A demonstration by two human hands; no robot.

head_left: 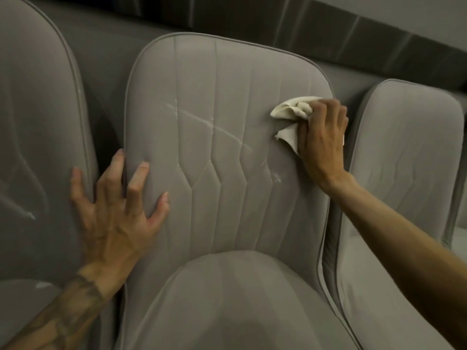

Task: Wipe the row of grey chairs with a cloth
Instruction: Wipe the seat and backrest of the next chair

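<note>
A grey padded chair (222, 102) with stitched panels fills the middle of the head view; pale streaks cross its backrest. My right hand (322, 140) grips a crumpled cream cloth (290, 114) and holds it against the backrest's right side, near the edge. My left hand (118, 210) lies spread on the backrest's lower left edge, fingers straight, some reaching into the gap beside the neighbouring chair. The seat cushion (240, 299) lies below.
A second grey chair (38, 122) stands close on the left, a third (409, 147) close on the right, with narrow gaps between them. A grey wall with a dark band (353, 29) runs behind the row.
</note>
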